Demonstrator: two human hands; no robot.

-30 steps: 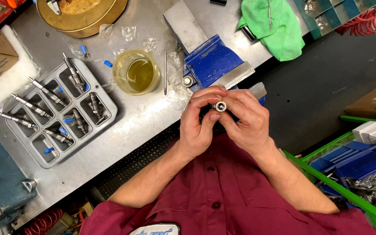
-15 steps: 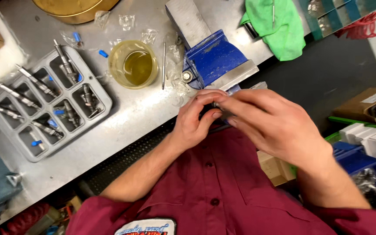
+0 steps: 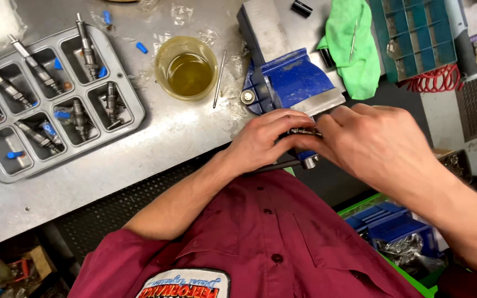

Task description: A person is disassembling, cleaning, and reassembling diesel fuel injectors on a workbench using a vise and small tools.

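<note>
My left hand (image 3: 263,144) and my right hand (image 3: 374,144) meet at the front edge of the bench, just below the jaws of a blue bench vise (image 3: 293,83). Between the fingers of both hands sits a small dark metal part (image 3: 305,132), mostly covered by them. The fingers of both hands are curled around it. A dark bar with a blue-and-metal end (image 3: 308,160) shows just under the hands. My red shirt fills the bottom of the view.
A grey compartment tray (image 3: 130,113) with several metal injectors lies at the left. A clear cup of yellow oil (image 3: 189,69) and a thin metal rod (image 3: 219,80) stand beside the vise. A green cloth (image 3: 354,52), a teal organiser (image 3: 415,38) and a red coiled hose (image 3: 432,81) are at the right.
Both hands have moved from in front of my chest up to the vise jaws, and the part's round end no longer faces the camera. The view has shifted right.
</note>
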